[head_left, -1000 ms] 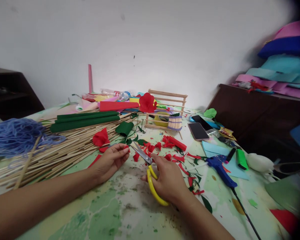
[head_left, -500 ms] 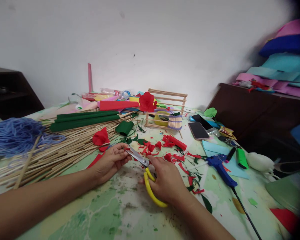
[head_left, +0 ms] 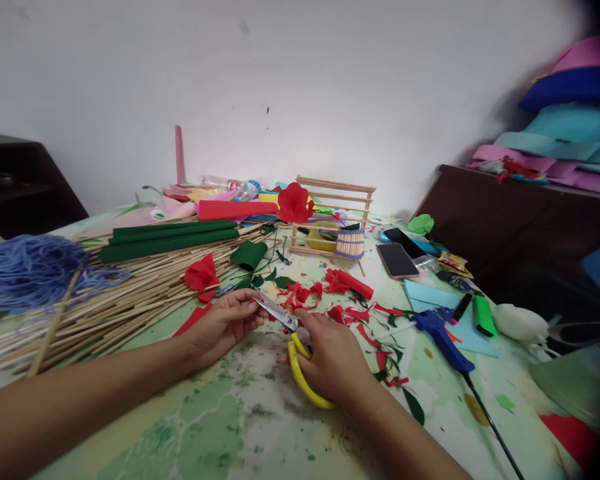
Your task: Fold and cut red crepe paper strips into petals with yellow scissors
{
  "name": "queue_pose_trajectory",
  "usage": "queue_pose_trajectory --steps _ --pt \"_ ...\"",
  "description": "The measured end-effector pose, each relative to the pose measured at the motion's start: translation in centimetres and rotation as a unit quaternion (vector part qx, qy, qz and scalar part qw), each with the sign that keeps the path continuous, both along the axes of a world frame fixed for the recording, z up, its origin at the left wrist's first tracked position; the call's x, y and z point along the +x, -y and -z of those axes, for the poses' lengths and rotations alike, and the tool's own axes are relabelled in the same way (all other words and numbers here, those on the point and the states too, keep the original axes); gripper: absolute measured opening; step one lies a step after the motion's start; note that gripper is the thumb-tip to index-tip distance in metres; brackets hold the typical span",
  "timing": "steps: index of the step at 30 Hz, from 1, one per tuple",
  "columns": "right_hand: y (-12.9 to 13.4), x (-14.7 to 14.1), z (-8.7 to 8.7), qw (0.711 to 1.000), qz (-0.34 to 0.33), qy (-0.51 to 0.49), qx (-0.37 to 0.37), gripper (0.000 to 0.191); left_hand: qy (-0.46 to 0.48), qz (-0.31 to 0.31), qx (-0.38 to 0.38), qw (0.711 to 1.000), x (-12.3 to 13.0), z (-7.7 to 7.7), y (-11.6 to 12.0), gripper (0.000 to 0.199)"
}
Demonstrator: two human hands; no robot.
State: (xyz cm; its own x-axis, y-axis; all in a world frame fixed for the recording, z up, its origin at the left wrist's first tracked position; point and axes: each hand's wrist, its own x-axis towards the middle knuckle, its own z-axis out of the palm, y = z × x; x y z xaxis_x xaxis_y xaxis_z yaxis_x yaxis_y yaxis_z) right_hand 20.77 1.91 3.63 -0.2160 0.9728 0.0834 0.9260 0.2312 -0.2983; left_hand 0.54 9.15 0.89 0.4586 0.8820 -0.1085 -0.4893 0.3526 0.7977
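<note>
Yellow-handled scissors (head_left: 296,348) are gripped by my right hand (head_left: 337,357), the blades pointing up and left. At the blade tips, my left hand (head_left: 230,323) has its thumb and fingers pinched together; whatever they hold is too small to make out. Behind my left hand a red paper flower (head_left: 201,275) rests on the thin wooden sticks (head_left: 145,280). Red paper scraps (head_left: 347,285) and dark green leaf pieces (head_left: 414,407) are scattered beyond and to the right of my right hand.
Blue yarn (head_left: 30,270) and green paper rolls (head_left: 170,241) lie left. A wooden stick frame (head_left: 333,207) with a red flower (head_left: 294,203) stands at the back. Right are phones (head_left: 397,260), a blue glue gun (head_left: 445,341) with its cord, and a green marker (head_left: 484,317).
My left fingers have shifted slightly at the blade tips. The scissor handles have moved slightly closer together.
</note>
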Motion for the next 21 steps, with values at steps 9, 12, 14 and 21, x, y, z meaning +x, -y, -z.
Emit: queue_pose_trajectory --steps 9,12,14,21 --pt "0.03 0.02 0.16 1.0 -0.009 -0.012 0.011 0.064 0.001 0.012 -0.001 1.0 0.22 -0.21 0.03 0.009" --pt "0.03 0.01 0.08 1.0 -0.009 -0.006 0.003 0.065 0.005 0.018 -0.003 1.0 0.3 -0.34 0.1 0.008" --pt "0.02 -0.01 0.07 1.0 -0.01 -0.004 0.003 0.065 0.006 0.021 -0.006 1.0 0.29 -0.36 0.14 0.007" --pt "0.07 0.04 0.26 1.0 -0.02 -0.007 0.02 0.06 0.017 0.027 -0.013 0.999 0.25 -0.27 0.17 0.007"
